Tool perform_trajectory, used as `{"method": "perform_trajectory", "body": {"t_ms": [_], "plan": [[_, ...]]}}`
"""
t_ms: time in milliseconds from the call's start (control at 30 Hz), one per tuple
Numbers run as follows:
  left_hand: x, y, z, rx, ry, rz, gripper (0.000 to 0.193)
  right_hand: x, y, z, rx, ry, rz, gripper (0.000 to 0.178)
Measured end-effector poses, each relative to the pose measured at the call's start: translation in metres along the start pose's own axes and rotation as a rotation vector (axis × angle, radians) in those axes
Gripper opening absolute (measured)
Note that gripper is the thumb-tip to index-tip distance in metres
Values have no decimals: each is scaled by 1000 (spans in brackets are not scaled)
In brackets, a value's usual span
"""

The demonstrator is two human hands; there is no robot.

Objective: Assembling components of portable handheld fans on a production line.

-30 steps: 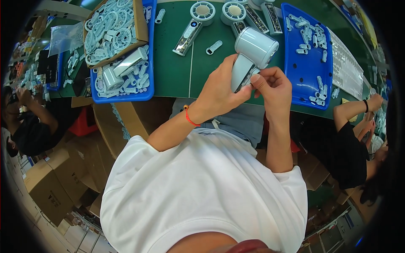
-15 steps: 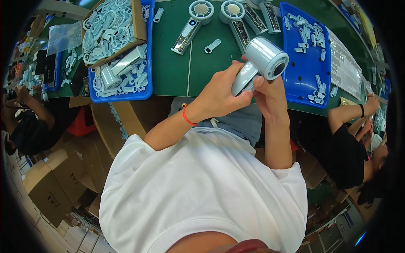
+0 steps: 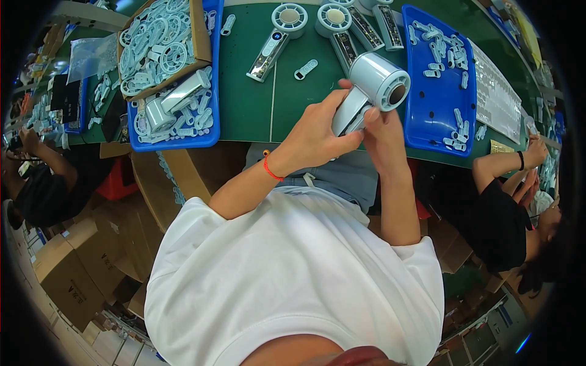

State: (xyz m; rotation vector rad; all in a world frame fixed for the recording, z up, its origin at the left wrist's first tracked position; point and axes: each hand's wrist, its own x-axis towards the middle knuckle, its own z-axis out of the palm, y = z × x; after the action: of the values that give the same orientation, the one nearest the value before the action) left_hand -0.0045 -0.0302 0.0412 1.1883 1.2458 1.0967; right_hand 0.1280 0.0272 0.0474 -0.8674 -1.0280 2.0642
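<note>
We see a glossy pale blue-grey handheld fan [image 3: 371, 72], its drum-shaped head tilted upward to the right, held in the air about the near edge of the flat green worktable [image 3: 250, 104]. We find the left hand [image 3: 323, 128] closed around the straight handle [image 3: 350, 112], thumb on the near side, a fingertip showing beyond. The right hand [image 3: 386, 139] stands below the head, its thumb against or just beside the handle; its other fingers are largely hidden, and we cannot tell whether they grip anything. To the right we note a shallow blue plastic tray [image 3: 434, 128] bearing small pale oblong pieces [image 3: 458, 120]; beyond the hands lies a small pale oval piece with a dark window [image 3: 306, 69].

We judge the shell stiff and light enough for one hand, though probably top-heavy toward the drum; its shine suggests smooth plastic that may slip. We expect the slotted end ring [image 3: 387, 100] and the handle's dark recess to be delicate, so we favour a hold around the handle's sides, just beneath the head.
</note>
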Motion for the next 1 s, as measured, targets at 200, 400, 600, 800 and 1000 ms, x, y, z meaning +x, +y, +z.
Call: {"method": "perform_trajectory", "body": {"t_ms": [200,400,600,800,1000], "plan": [[-4,-26,7,222,176,366,75,2,11,-1,-409,88,-227,58],[-17,-63,-13,264,182,148,23,22,52,-44,-657,124,-696,30],[-27,-67,-9,350,233,217,12,18,44,-29,-1037,-16,-923,19],[-29,-25,19,651,134,1007,18,13,26,-20,-1569,-33,-445,63],[6,-35,-7,1053,185,495,53,8,6,-46,-1459,-244,-331,61]]}}
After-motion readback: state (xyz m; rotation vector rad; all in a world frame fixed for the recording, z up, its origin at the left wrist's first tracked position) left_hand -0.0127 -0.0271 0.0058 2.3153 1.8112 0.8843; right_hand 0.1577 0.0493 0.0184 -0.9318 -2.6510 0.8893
